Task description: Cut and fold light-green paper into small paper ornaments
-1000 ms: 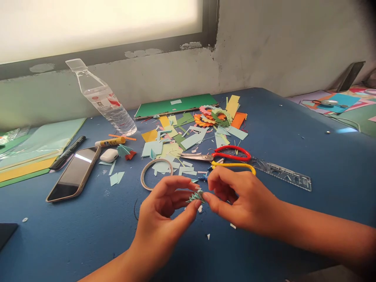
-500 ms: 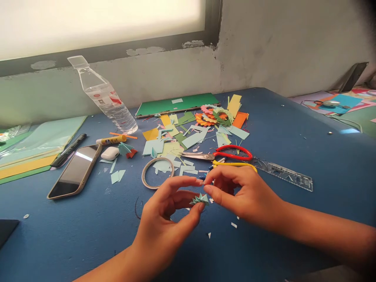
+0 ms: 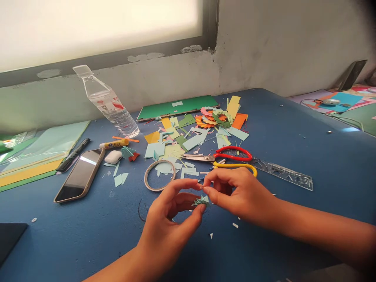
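My left hand (image 3: 169, 223) and my right hand (image 3: 239, 194) meet over the blue table (image 3: 293, 156), pinching a small folded light-green paper piece (image 3: 201, 201) between their fingertips. The left thumb presses it from below, and the right forefinger and thumb touch its right end. Just beyond my right hand lie scissors (image 3: 226, 156) with red and yellow handles and a clear ruler (image 3: 282, 172). A tape ring (image 3: 159, 175) lies just beyond my left hand.
Paper scraps (image 3: 188, 137) and cut flowers (image 3: 211, 117) litter the middle. A water bottle (image 3: 107, 103), glue stick (image 3: 114, 144), earbud case (image 3: 113, 156), phone (image 3: 80, 174) and marker (image 3: 73, 154) sit left, by stacked coloured sheets (image 3: 32, 156). A green card (image 3: 176, 106) lies at the back.
The hands have barely moved, still working the folded paper piece together. The view has shifted slightly, so the table items appear a little to the right.
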A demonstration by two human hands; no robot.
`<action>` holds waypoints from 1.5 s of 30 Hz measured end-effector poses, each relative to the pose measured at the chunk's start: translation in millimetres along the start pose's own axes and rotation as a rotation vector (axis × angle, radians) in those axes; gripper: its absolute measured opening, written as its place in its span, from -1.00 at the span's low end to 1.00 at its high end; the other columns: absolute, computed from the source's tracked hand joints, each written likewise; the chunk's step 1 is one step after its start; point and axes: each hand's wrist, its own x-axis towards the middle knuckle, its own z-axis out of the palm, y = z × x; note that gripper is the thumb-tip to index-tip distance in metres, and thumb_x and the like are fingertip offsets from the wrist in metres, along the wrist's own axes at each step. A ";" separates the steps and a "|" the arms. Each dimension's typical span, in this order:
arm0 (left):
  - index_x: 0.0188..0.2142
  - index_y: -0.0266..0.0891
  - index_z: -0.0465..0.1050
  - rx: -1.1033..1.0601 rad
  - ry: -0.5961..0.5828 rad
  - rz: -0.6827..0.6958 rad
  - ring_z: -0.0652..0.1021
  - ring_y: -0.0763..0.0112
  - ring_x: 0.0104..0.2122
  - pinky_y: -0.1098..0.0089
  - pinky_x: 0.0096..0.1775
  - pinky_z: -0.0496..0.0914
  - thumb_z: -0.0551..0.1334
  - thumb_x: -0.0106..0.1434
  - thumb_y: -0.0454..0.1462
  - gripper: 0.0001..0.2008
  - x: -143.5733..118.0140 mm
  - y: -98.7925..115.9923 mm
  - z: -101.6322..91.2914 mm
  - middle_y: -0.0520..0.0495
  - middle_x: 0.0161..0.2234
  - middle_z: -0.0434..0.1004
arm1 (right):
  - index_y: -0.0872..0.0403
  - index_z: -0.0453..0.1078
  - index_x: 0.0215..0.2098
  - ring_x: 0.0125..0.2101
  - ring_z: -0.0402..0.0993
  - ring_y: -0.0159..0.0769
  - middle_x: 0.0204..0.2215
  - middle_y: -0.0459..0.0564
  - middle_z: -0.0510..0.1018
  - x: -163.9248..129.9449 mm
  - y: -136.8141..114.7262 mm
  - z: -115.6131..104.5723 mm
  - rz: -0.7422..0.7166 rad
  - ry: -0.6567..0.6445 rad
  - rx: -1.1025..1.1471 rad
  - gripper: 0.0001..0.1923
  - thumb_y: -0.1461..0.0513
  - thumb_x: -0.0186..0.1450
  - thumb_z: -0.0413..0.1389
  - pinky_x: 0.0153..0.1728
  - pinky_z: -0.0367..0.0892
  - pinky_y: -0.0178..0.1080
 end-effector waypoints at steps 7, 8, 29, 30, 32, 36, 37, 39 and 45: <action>-0.18 -0.03 0.40 0.031 -0.003 0.014 0.60 0.56 -0.34 0.62 -0.26 0.50 0.27 0.10 -0.48 -0.65 -1.3 -1.4 0.8 0.16 -0.27 0.57 | 0.10 0.40 -0.41 -0.64 0.24 -0.49 -0.66 -0.20 0.35 -0.4 0.5 0.8 0.023 0.030 -0.002 -0.95 0.27 0.20 0.12 -0.63 0.14 -0.43; -0.18 -0.02 0.40 0.042 -0.009 0.028 0.60 0.56 -0.34 0.63 -0.25 0.49 0.26 0.10 -0.48 -0.64 -1.5 -1.7 0.9 0.17 -0.27 0.58 | 0.10 0.41 -0.41 -0.64 0.24 -0.49 -0.66 -0.20 0.35 -0.4 1.0 0.6 0.019 0.041 -0.012 -0.95 0.27 0.19 0.12 -0.62 0.15 -0.43; 0.02 0.08 0.25 -0.090 0.109 -0.047 0.55 0.59 -0.42 0.55 -0.32 0.52 0.31 0.11 -0.42 -0.45 0.6 -6.0 1.6 0.05 -0.04 0.44 | 0.07 0.30 -0.46 -0.64 0.20 -0.47 -0.66 -0.20 0.30 -3.5 0.5 -0.9 -0.036 0.020 0.013 -0.90 0.28 0.23 0.07 -0.60 0.15 -0.40; 0.01 0.07 0.27 -0.100 0.112 -0.055 0.54 0.58 -0.42 0.56 -0.33 0.52 0.31 0.11 -0.42 -0.47 2.4 -5.2 0.3 0.05 -0.08 0.48 | 0.07 0.32 -0.46 -0.64 0.20 -0.47 -0.67 -0.20 0.31 -3.5 0.6 -0.6 -0.030 0.017 0.008 -0.90 0.28 0.22 0.07 -0.60 0.15 -0.40; -0.03 0.02 0.35 -0.096 0.107 -0.056 0.55 0.55 -0.41 0.57 -0.34 0.51 0.32 0.11 -0.41 -0.54 5.0 -3.7 -1.9 0.06 -0.17 0.55 | 0.08 0.36 -0.44 -0.64 0.22 -0.46 -0.66 -0.19 0.33 -3.7 0.6 0.3 -0.016 0.006 -0.002 -0.92 0.26 0.22 0.08 -0.60 0.17 -0.40; -0.21 -0.08 0.53 -0.006 0.117 -0.059 0.57 0.47 -0.39 0.58 -0.39 0.51 0.34 0.07 -0.40 -0.72 6.8 -1.3 -4.3 0.04 -0.29 0.61 | 0.07 0.43 -0.41 -0.66 0.24 -0.46 -0.69 -0.19 0.33 -6.1 -0.9 1.8 -0.005 -0.004 -0.025 -0.91 0.23 0.21 0.11 -0.63 0.17 -0.40; -0.25 -0.09 0.56 0.016 0.122 -0.067 0.57 0.45 -0.39 0.58 -0.42 0.51 0.34 0.06 -0.39 -0.76 7.0 -0.7 -4.6 0.04 -0.32 0.62 | 0.06 0.44 -0.41 -0.67 0.24 -0.46 -0.70 -0.19 0.33 -7.1 -1.6 1.8 -0.007 -0.003 -0.032 -0.91 0.23 0.21 0.11 -0.64 0.17 -0.40; -0.29 -0.10 0.59 0.040 0.136 -0.072 0.58 0.43 -0.41 0.60 -0.46 0.49 0.35 0.04 -0.39 -0.78 7.6 0.5 -5.3 0.04 -0.36 0.62 | 0.06 0.45 -0.41 -0.69 0.24 -0.46 -0.71 -0.19 0.33 -9.0 -3.0 1.4 -0.024 0.004 -0.056 -0.90 0.23 0.21 0.11 -0.66 0.18 -0.40; -0.28 -0.08 0.61 0.005 0.104 -0.076 0.60 0.43 -0.44 0.57 -0.43 0.52 0.36 0.03 -0.41 -0.74 8.1 3.3 -6.4 0.05 -0.34 0.65 | 0.05 0.39 -0.35 -0.61 0.36 -0.45 -0.57 -0.16 0.46 -8.5 -2.4 1.8 -0.098 0.060 -0.087 -0.96 0.28 0.18 0.14 -0.58 0.31 -0.41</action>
